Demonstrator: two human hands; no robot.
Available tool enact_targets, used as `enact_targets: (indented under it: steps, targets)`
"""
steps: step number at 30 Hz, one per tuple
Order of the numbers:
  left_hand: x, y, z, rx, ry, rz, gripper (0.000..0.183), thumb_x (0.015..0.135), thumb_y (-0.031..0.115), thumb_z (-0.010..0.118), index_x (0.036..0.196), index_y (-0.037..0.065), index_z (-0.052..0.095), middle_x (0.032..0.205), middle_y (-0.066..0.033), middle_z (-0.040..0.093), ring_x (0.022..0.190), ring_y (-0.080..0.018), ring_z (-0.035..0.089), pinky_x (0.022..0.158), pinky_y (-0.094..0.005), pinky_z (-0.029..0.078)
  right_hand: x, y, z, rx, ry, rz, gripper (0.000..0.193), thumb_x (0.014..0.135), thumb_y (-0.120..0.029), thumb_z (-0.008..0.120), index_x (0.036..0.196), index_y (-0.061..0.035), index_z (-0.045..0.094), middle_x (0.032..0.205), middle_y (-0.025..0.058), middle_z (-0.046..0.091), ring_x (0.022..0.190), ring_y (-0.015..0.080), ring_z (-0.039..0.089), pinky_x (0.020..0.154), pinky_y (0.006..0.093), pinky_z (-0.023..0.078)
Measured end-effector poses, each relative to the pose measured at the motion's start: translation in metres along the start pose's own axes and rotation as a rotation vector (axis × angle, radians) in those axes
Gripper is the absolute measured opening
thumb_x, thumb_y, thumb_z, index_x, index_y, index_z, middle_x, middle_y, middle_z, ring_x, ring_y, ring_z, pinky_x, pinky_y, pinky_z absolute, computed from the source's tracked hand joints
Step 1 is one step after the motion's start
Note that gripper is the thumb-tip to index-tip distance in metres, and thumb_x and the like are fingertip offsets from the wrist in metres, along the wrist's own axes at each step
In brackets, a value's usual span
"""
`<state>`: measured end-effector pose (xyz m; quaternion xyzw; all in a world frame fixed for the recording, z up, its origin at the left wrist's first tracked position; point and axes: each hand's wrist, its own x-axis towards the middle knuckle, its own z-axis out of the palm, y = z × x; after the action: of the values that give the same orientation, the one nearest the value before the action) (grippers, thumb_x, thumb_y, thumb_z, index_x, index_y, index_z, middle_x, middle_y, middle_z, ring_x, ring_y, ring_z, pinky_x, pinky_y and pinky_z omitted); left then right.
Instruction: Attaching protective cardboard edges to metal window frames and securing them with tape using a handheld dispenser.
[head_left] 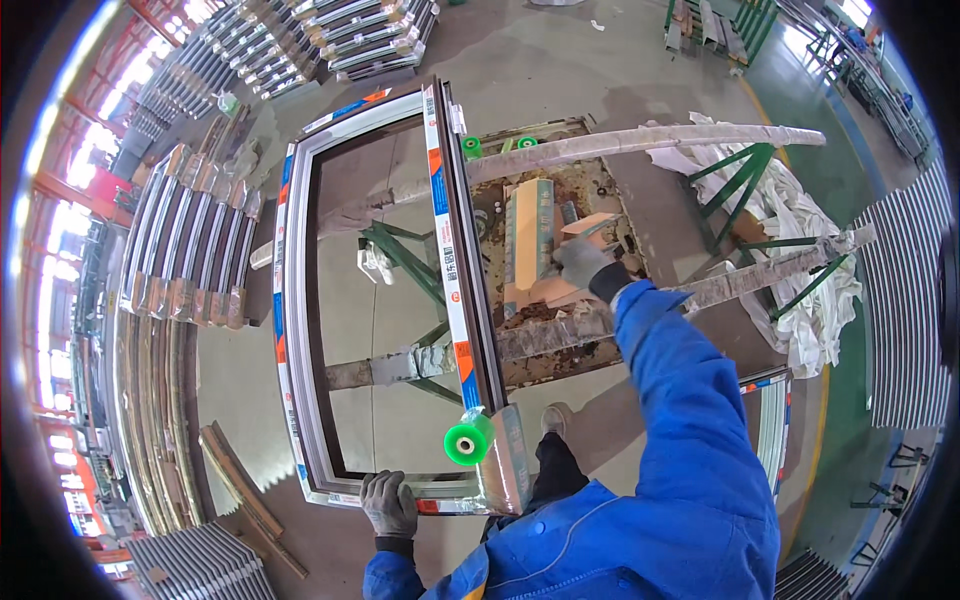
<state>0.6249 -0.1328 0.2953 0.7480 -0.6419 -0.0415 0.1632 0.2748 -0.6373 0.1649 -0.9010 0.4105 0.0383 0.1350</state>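
My left hand (389, 504), in a grey glove, is closed round the near edge of a large rectangular window frame (288, 300). The frame lies across two wrapped support bars and carries coloured protective tape. Clear film covers its near right corner, where a green roll (468, 440) of stretch film rests. Reaching out to the right, my gloved right hand (582, 264) is over a low cart (625, 255) with loose cardboard pieces (527, 235). Its fingers look curled beside a cardboard strip (590, 225); whatever they may hold is hidden.
Wrapped support bars (690, 145) on green trestles (738, 185) cross the cart. White sheeting (800, 290) lies on the floor at right. Stacked frames (190, 240) stand at left. Another taped frame (768, 420) is near my right side.
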Motion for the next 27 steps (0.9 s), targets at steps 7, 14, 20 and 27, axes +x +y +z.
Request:
enact_targets:
  steps: [7, 14, 20, 27]
  targets:
    - [-0.004, -0.004, 0.005, -0.049, 0.053, 0.032, 0.023, 0.094, 0.026, 0.060, 0.103, 0.006, 0.068, 0.099, -0.0133, 0.072, 0.101, -0.0353, 0.068, 0.103, -0.0540, 0.045, -0.089, 0.018, -0.147, 0.641, 0.396, 0.215, 0.025, 0.093, -0.017, 0.072, 0.110, 0.0015, 0.073, 0.098, 0.0105, 0.077, 0.090, 0.0138, 0.069, 0.081, 0.0340, 0.054]
    - [-0.007, 0.005, -0.031, -0.333, 0.135, 0.045, 0.050, 0.086, 0.020, 0.076, 0.129, 0.000, 0.060, 0.121, -0.0212, 0.066, 0.117, -0.0414, 0.061, 0.108, -0.0539, 0.043, -0.199, -0.138, -0.293, 0.936, 0.835, -0.137, 0.026, 0.095, -0.009, 0.068, 0.118, 0.0042, 0.068, 0.097, 0.0001, 0.071, 0.088, 0.0073, 0.061, 0.081, 0.0266, 0.051]
    - [-0.022, 0.063, -0.161, -0.775, 0.233, 0.255, 0.068, 0.087, 0.024, 0.078, 0.142, -0.004, 0.050, 0.133, -0.0250, 0.061, 0.128, -0.0404, 0.057, 0.109, -0.0499, 0.043, -0.288, -0.361, -0.300, 0.956, 0.696, -0.272, 0.031, 0.093, -0.001, 0.067, 0.123, 0.0053, 0.067, 0.102, 0.0029, 0.072, 0.090, 0.0102, 0.064, 0.081, 0.0260, 0.054]
    - [-0.153, -0.046, -0.134, -1.655, -0.057, -0.169, 0.046, 0.106, 0.018, 0.055, 0.147, -0.002, 0.047, 0.131, -0.0117, 0.065, 0.117, -0.0202, 0.065, 0.098, -0.0361, 0.055, -0.287, -0.523, -0.188, 1.372, 0.343, -0.281, 0.041, 0.095, 0.001, 0.067, 0.135, 0.0039, 0.060, 0.121, 0.0045, 0.069, 0.109, 0.0110, 0.064, 0.094, 0.0306, 0.054]
